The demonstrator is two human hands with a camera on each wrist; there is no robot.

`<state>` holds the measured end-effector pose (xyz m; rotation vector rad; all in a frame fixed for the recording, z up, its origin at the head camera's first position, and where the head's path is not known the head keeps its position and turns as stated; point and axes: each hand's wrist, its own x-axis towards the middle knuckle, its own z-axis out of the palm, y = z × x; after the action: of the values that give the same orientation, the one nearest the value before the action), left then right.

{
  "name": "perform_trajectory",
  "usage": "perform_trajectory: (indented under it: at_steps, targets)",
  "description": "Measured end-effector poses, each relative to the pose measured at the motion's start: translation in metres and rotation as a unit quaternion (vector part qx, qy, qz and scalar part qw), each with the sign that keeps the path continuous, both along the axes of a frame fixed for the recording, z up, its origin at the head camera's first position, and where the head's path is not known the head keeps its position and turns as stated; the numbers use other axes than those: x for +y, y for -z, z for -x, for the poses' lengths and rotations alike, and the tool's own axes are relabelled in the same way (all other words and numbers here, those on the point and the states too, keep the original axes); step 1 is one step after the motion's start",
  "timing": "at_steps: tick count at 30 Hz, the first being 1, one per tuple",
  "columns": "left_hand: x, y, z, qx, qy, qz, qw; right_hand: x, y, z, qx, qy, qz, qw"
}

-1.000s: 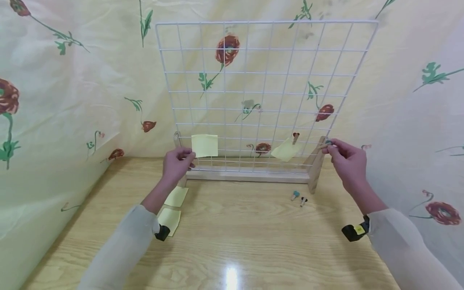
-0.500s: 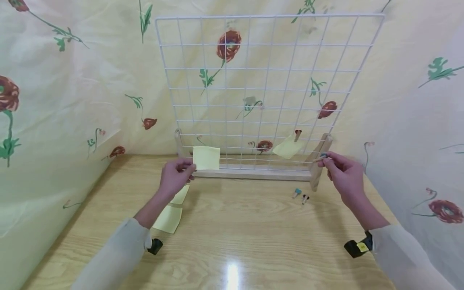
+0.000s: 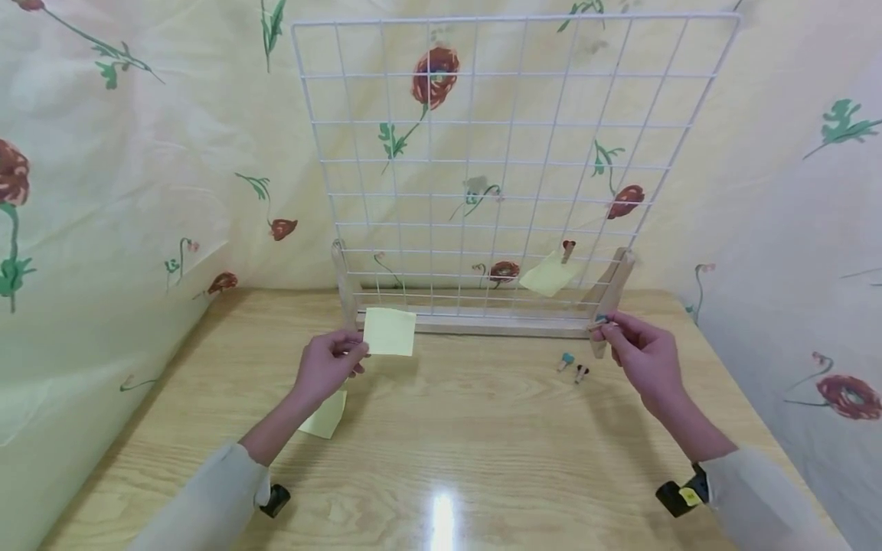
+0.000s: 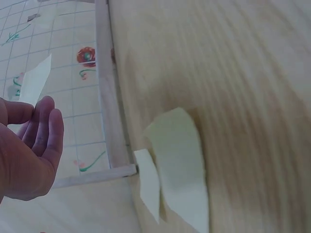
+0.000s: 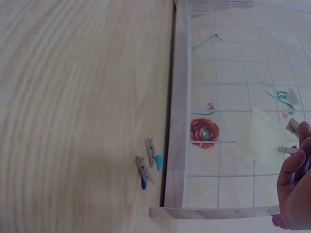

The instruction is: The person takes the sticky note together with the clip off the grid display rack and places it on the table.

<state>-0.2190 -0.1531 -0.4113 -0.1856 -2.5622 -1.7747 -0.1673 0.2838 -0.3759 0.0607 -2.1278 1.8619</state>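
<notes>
My left hand [image 3: 327, 366] pinches a pale yellow sticky note [image 3: 389, 332] by its left edge, raised in front of the grid's lower left. Between my right hand's [image 3: 641, 352] thumb and fingers is a small wooden clothespin [image 3: 598, 323] with a blue top, near the stand's right foot. A second yellow note [image 3: 549, 274] hangs tilted on the white wire grid [image 3: 517, 17], fixed by a clothespin [image 3: 568, 251] with a red heart. In the left wrist view, a larger-looking note [image 4: 182, 165] and another note [image 4: 149, 187] lie on the table.
Two loose clothespins, one teal-topped [image 3: 566, 361] and one dark-topped [image 3: 582, 373], lie on the wooden table [image 3: 496, 451] before the stand's right end. The grid stands in a wooden base [image 3: 482, 327]. Flowered cloth [image 3: 779, 229] hangs behind and at both sides.
Both hands have come lower, away from the grid, still holding the note and the clothespin. The right hand has also shifted slightly left. The head view has tilted down a little.
</notes>
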Motion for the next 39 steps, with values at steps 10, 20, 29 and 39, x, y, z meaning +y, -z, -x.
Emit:
perform_trajectory:
  at_steps: [10,20,29,39]
  targets:
    - [-0.009,0.016,-0.018,-0.033,0.003,-0.001,0.9994,-0.008,0.019,-0.008,-0.020,0.000,-0.065,0.998]
    - [-0.011,0.028,-0.022,-0.045,0.002,0.013,0.9989,-0.012,0.036,-0.010,-0.044,-0.011,-0.101,0.994]
    - [-0.008,0.036,-0.012,-0.050,-0.002,0.029,0.9983,-0.013,0.048,-0.008,-0.072,-0.021,-0.133,0.988]
    - [-0.001,0.040,-0.002,-0.076,-0.004,0.024,0.9968,-0.006,0.061,0.002,-0.166,-0.033,-0.142,0.975]
